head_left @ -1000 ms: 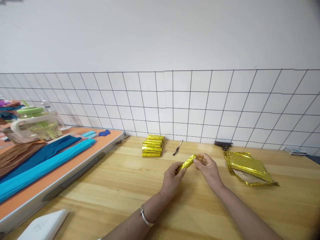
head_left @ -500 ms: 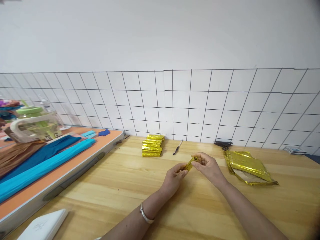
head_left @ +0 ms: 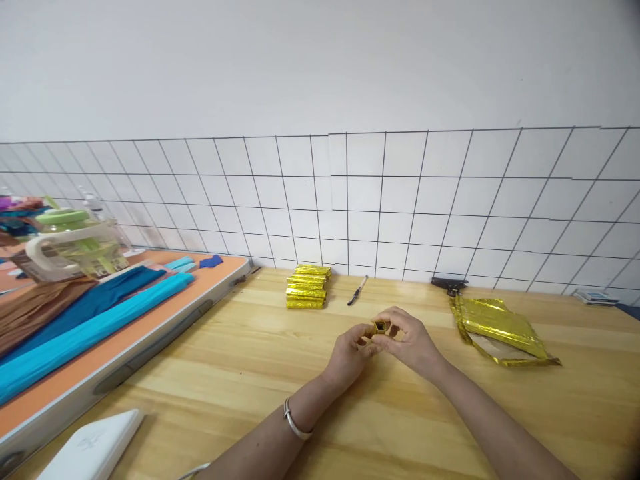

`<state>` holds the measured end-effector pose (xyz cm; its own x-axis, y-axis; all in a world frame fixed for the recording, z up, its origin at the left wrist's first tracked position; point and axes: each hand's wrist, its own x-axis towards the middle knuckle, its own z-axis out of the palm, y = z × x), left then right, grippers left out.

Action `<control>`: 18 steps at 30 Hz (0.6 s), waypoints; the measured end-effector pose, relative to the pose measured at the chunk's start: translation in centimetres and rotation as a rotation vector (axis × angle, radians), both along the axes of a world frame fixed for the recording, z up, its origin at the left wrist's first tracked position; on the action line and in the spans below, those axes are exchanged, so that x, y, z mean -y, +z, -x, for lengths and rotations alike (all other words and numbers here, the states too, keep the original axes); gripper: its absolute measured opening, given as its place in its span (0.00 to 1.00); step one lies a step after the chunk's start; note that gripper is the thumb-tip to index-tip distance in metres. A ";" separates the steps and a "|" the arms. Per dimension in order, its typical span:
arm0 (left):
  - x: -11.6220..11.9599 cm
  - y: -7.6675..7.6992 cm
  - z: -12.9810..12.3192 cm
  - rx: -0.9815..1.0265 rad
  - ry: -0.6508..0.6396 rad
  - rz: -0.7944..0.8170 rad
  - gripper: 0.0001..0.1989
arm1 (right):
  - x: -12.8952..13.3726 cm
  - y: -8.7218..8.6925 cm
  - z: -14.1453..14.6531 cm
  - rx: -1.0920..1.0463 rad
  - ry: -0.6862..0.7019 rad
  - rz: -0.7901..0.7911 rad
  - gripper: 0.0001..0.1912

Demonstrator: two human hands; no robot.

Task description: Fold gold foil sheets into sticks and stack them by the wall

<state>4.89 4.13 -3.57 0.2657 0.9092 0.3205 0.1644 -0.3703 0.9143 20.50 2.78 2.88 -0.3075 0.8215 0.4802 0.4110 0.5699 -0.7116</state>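
- Left hand [head_left: 344,360] and right hand [head_left: 414,341] both pinch a small gold tube [head_left: 381,327] above the tabletop [head_left: 240,373].
- The tube has turned end-on, exposing its dark, hollow opening and hiding its length.
- Beyond lie ridged gold pieces [head_left: 306,287] and a pen [head_left: 357,292]; a gold foil packet [head_left: 503,325] rests rightward.

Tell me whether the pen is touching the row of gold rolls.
Apart. The head view shows a strip of bare wooden table between the pen and the gold rolls.
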 end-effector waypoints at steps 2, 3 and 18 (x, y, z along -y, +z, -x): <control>0.0 -0.1 0.0 0.007 0.004 0.018 0.10 | 0.0 -0.3 0.1 0.005 0.006 0.018 0.10; 0.0 -0.1 0.0 0.009 0.003 0.028 0.10 | -0.1 -0.4 0.1 0.007 0.004 0.020 0.10; 0.2 0.4 0.3 0.040 0.146 -0.146 0.11 | 0.1 -0.3 0.1 -0.057 -0.062 -0.044 0.08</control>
